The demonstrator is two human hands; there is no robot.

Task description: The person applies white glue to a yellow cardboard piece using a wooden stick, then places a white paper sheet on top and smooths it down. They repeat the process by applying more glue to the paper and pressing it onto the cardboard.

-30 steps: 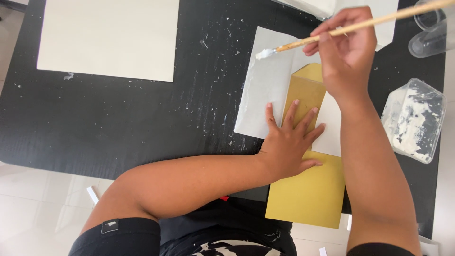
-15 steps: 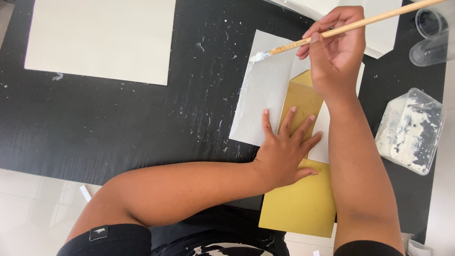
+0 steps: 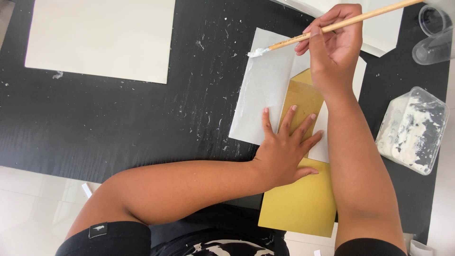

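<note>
I have my right hand (image 3: pixel 334 47) closed around the wooden handle of a paintbrush (image 3: pixel 332 27), pinched between thumb and fingers partway along the handle, with the long end running off past the top right corner. The bristle tip, loaded with white paste, rests at the upper left corner of the white paper sheet (image 3: pixel 265 90), right on its edge. My left hand (image 3: pixel 284 147) lies open and flat, fingers spread, pressing down where the white sheet overlaps the mustard-yellow envelope (image 3: pixel 301 204); the envelope runs from under the sheet toward me and hangs over the near edge of the black table (image 3: pixel 118 118).

To do this well, I judge the brush should stay low and nearly flat, drawing the paste along the sheet's left border in one thin, even band; a wet shine already shows down that edge. I should keep the flat hand's weight steady so neither paper slips, and keep its fingertips clear of the wet strip.

Further out, a clear plastic tub of white paste (image 3: pixel 411 130) sits just right of my right forearm, near enough to reload from. Clear plastic cups (image 3: pixel 433 33) stand at the top right, and a large cream sheet (image 3: pixel 102 38) lies well apart at the upper left.
</note>
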